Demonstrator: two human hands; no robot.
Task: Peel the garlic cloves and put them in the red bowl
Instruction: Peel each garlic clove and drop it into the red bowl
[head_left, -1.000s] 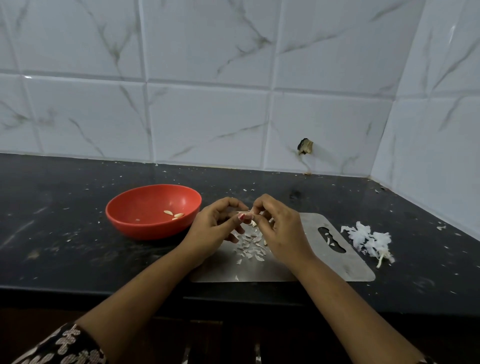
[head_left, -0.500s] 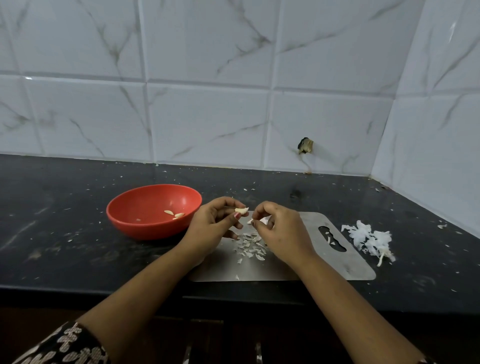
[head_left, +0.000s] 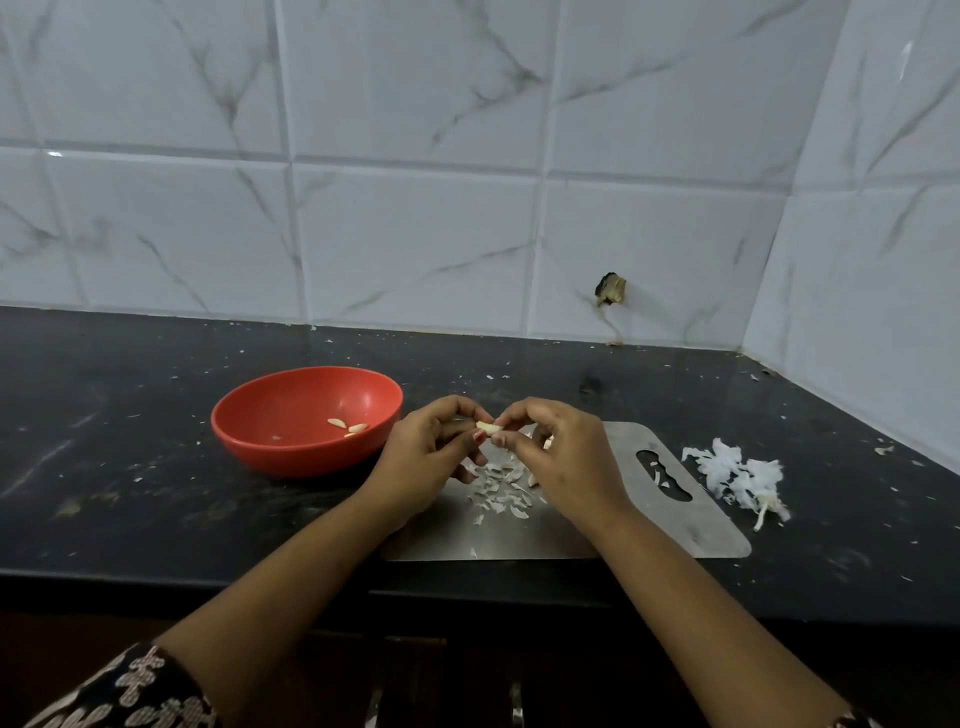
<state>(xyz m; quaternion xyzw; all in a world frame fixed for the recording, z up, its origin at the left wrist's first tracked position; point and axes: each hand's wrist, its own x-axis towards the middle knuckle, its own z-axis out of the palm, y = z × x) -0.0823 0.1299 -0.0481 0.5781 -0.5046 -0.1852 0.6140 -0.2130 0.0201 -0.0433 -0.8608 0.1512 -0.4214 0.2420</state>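
Head view: a small pale garlic clove (head_left: 488, 427), lying crosswise, is pinched at its ends by left hand (head_left: 431, 457) and right hand (head_left: 566, 460), the round red bowl (head_left: 301, 460) being set nearest the left.

- Left hand (head_left: 426, 457) and right hand (head_left: 566, 457) pinch one garlic clove (head_left: 489, 428) above the steel board (head_left: 670, 519).
- Red bowl (head_left: 291, 452) at the hands' nine o'clock; peel heap (head_left: 737, 475) at three.
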